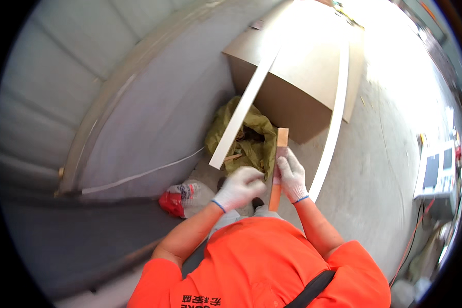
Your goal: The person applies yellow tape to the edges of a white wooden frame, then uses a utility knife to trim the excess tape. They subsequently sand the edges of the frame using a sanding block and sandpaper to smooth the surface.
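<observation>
My right hand [292,175], in a white knit glove, is closed round a short wooden block [275,197]. The block stands upright in the picture, its ends pale orange. A dull reddish-brown band, perhaps a sheet of paper, covers its middle. My left hand [241,188], gloved the same way, is just left of the block with its fingers curled. Whatever it may hold is hidden. Beyond my hands, a yellow-green woven sack [264,126] gapes, with scraps inside. One long white strip [241,110] passes over the sack; another white strip [335,113] runs along my right side.
Large brown boards [292,97] form a stack ahead, with the strips' far ends on top. A grey panel [143,113] leans at the left. Near my left arm lies a red and white bag [185,199]. A white device with a dark screen [436,170] stands far right, cables trailing.
</observation>
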### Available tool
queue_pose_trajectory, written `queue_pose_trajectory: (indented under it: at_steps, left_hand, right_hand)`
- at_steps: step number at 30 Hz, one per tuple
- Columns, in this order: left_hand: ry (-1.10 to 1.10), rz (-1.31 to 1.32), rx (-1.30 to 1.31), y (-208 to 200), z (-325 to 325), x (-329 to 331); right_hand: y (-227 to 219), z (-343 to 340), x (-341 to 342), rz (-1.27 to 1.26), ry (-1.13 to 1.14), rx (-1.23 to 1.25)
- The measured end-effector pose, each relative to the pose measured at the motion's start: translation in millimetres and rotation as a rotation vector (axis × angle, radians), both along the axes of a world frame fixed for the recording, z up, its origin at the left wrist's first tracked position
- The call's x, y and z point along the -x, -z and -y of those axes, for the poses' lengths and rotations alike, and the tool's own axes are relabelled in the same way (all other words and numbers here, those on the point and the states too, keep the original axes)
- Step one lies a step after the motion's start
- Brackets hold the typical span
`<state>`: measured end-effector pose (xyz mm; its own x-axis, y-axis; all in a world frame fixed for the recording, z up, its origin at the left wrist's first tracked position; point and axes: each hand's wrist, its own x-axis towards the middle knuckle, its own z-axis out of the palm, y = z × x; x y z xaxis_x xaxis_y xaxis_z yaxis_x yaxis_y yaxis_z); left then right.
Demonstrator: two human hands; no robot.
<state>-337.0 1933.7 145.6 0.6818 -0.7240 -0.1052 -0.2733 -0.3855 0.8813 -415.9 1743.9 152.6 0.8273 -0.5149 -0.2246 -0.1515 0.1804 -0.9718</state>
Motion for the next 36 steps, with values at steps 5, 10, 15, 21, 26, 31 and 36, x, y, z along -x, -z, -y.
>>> queue_pose_trajectory:
  at_steps: [5, 10, 15, 21, 26, 31, 36]
  left_hand:
    - [-0.531, 0.229, -0.175, 132, -66, -126]
    - [-0.292, -0.636, -0.230, 112, -49, -135]
    - [-0.227, -0.647, -0.190, 43, -47, -143]
    - [-0.252, -0.728, -0.133, 21, -48, -141]
    - [-0.212, -0.734, -0.137, -5, -43, -136]
    - [-0.173, -0.758, -0.057, -12, -45, -135]
    - [-0.197, -0.748, -0.100, -5, -52, -143]
  right_hand:
    - [44, -56, 0, -0.172, 0.297, -0.135]
    - [95, -128, -9, -0.136, 0.596, -0.447]
    - [59, -159, -38, -0.052, 0.562, -0.375]
    - [44, -202, -85, -0.003, 0.572, -0.456]
    - [22, -212, -74, -0.053, 0.583, -0.156]
    - [33, -185, -107, 0.126, 0.680, -0.075]
    - [12, -227, -78, -0.041, 0.611, -0.009]
